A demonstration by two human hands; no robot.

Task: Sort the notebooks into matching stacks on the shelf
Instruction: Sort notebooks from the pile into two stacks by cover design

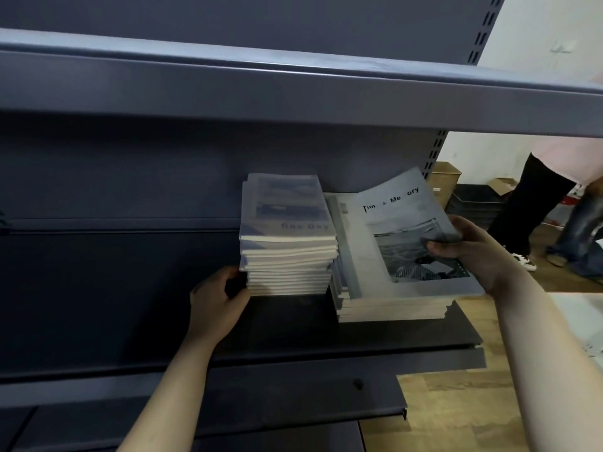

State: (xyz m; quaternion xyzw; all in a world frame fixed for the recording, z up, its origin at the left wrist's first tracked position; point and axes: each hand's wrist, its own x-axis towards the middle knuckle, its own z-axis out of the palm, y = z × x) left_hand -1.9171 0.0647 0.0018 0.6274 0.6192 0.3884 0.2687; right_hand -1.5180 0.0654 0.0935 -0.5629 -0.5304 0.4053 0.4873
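Two stacks of notebooks stand on the dark shelf [293, 327]. The left stack [288, 256] is taller, with a "fine Day" cover on top. My left hand [217, 301] rests against its lower left corner, fingers curled at its side. The right stack [391, 308] is lower and wider. My right hand [473, 252] pinches the right edge of a grey "Time & Memory" notebook [401, 236], thumb on its cover photo. That notebook lies over the right stack with its far end bent upward.
An upper shelf [293, 93] overhangs the stacks closely. The shelf stretches bare to the left. Beyond the shelf's right end stand another person's legs [535, 210], cardboard boxes [445, 181] and dark crates [476, 203] on a wooden floor.
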